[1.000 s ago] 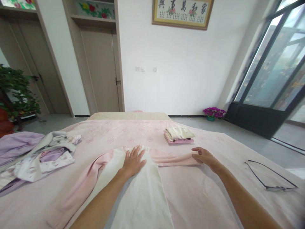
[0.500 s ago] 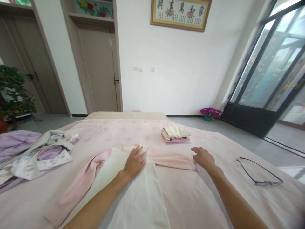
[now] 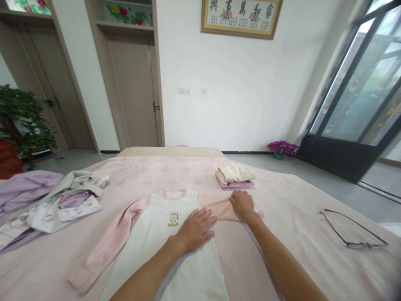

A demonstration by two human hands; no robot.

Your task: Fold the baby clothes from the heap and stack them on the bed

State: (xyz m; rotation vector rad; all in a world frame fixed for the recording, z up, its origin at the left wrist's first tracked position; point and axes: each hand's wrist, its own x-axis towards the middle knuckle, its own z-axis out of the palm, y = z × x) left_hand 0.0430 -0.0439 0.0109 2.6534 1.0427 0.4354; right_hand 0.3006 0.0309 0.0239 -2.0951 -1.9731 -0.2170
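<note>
Bedding in pale pink covers the bed, a broad flat surface that lets clothes lie spread out. Across its near middle a cream top with pink sleeves lies face up, smoothed flat, its left sleeve stretched outward. To the far left sits a loose heap of unfolded clothes; beyond the top, a small folded stack is kept apart from it. The left hand presses spread and flat on the top's body, pinning the cloth. The right hand closes on the right sleeve, bunching it inward. A wire hanger lies well to the right.
</note>
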